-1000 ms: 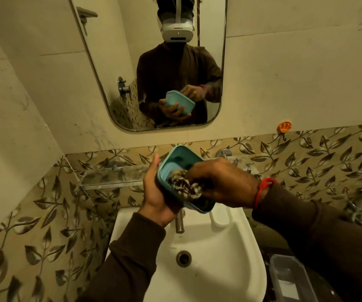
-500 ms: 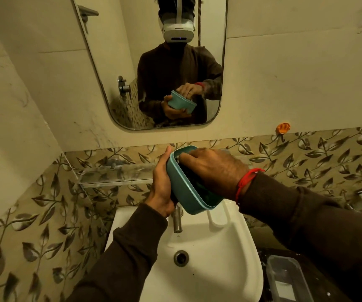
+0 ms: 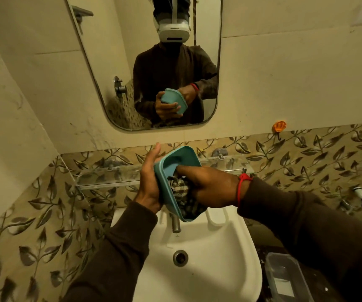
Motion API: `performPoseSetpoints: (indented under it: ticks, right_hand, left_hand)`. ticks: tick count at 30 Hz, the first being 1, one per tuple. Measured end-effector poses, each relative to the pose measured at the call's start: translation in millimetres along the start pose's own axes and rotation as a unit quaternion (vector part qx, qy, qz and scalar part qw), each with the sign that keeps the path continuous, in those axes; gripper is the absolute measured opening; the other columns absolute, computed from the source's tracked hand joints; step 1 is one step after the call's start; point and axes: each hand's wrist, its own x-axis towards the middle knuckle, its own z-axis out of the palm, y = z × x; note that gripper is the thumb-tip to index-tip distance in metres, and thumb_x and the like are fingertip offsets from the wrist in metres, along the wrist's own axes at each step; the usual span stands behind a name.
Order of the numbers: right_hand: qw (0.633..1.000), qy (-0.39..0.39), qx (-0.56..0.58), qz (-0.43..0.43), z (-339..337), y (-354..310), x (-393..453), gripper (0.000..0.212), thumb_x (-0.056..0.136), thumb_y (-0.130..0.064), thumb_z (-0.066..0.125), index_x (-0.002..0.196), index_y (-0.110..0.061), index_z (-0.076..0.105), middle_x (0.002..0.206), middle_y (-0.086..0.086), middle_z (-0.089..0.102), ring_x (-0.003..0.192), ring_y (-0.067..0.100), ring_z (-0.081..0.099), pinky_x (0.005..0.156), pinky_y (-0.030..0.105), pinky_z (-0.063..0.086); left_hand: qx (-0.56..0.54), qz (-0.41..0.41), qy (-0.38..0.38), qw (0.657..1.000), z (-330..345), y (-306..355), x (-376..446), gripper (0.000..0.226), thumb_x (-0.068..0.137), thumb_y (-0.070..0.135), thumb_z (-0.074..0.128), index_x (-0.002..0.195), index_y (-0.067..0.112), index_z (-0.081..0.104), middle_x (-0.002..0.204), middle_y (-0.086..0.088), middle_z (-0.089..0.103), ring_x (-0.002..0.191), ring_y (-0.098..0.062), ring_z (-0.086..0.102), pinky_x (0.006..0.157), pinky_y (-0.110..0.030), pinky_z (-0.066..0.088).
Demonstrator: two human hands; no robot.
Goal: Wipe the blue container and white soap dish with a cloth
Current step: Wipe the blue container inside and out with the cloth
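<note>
I hold the blue container (image 3: pixel 176 159) tilted on its side above the sink, its opening turned toward me and to the right. My left hand (image 3: pixel 149 182) grips its outer wall from the left. My right hand (image 3: pixel 210 186) reaches inside it and presses a checked cloth (image 3: pixel 179 188) against the inner wall. A white soap dish (image 3: pixel 218 215) sits on the back rim of the sink, partly hidden by the container and my right wrist.
Below my hands is the white sink (image 3: pixel 208 258) with a metal tap (image 3: pixel 175 224) and drain (image 3: pixel 180 257). A glass shelf (image 3: pixel 110 177) runs along the tiled wall. A clear plastic box (image 3: pixel 284 277) lies at lower right. The mirror (image 3: pixel 154 62) hangs above.
The container has turned so its opening faces me more and the checked cloth shows again. My right hand has shifted lower inside it. My left hand's grip has moved up along the wall.
</note>
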Motion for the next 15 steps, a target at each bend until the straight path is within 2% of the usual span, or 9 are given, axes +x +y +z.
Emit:
performPoseSetpoints:
  ticks: [4,6,8,9,11,15]
  right_hand:
    - [0.977,0.098,0.182,0.049,9.8,-13.6,-0.1,0.033,0.087,0.006,0.051,0.113,-0.014,0.052,0.116,0.011,0.062,0.108,0.025,0.059,0.089,0.044,0.055]
    - [0.925,0.171,0.332,0.067,13.5,-21.6,4.0,0.025,0.089,0.001,0.054,0.108,-0.016,0.055,0.111,0.012,0.065,0.104,0.028,0.062,0.087,0.046,0.055]
    - [0.853,0.227,0.462,0.088,13.2,-30.2,10.0,0.023,0.090,-0.004,0.057,0.104,-0.022,0.057,0.107,0.007,0.067,0.100,0.026,0.065,0.084,0.045,0.057]
    - [0.830,0.249,0.491,0.089,13.8,-32.5,12.8,0.024,0.090,-0.005,0.058,0.104,-0.024,0.057,0.107,0.005,0.067,0.099,0.024,0.066,0.084,0.044,0.057]
    - [0.835,0.267,0.475,0.078,15.3,-35.3,16.4,0.024,0.090,-0.006,0.057,0.106,-0.024,0.057,0.109,0.002,0.067,0.100,0.022,0.066,0.085,0.045,0.057]
    - [0.919,0.233,0.314,0.047,13.2,-32.6,17.5,0.020,0.089,-0.012,0.061,0.103,-0.026,0.056,0.107,-0.002,0.065,0.100,0.016,0.063,0.089,0.043,0.056]
  left_hand:
    - [-0.086,0.028,-0.019,0.996,-1.3,-1.4,-1.3,0.072,0.094,0.064,0.036,0.093,0.007,0.080,0.090,-0.015,0.075,0.085,-0.029,0.071,0.082,-0.040,0.057]
    - [-0.118,0.026,-0.017,0.993,3.8,-8.0,-3.1,0.075,0.096,0.064,0.031,0.087,0.011,0.083,0.090,-0.012,0.077,0.083,-0.026,0.075,0.075,-0.038,0.060]
    - [-0.161,0.029,-0.006,0.986,10.0,-13.2,-4.4,0.072,0.096,0.064,0.034,0.092,0.011,0.083,0.096,-0.013,0.077,0.088,-0.027,0.075,0.076,-0.039,0.060]
    - [-0.182,0.034,-0.005,0.983,12.3,-14.3,-3.8,0.069,0.096,0.063,0.037,0.097,0.011,0.082,0.100,-0.014,0.077,0.092,-0.028,0.075,0.078,-0.041,0.060]
    - [-0.207,0.047,0.005,0.977,13.8,-13.3,-2.8,0.065,0.096,0.062,0.041,0.102,0.010,0.079,0.100,-0.015,0.076,0.092,-0.030,0.075,0.077,-0.041,0.061]
    - [-0.213,0.047,0.015,0.976,5.6,-15.5,-2.4,0.065,0.095,0.064,0.039,0.100,0.012,0.079,0.098,-0.014,0.077,0.090,-0.030,0.077,0.072,-0.042,0.062]
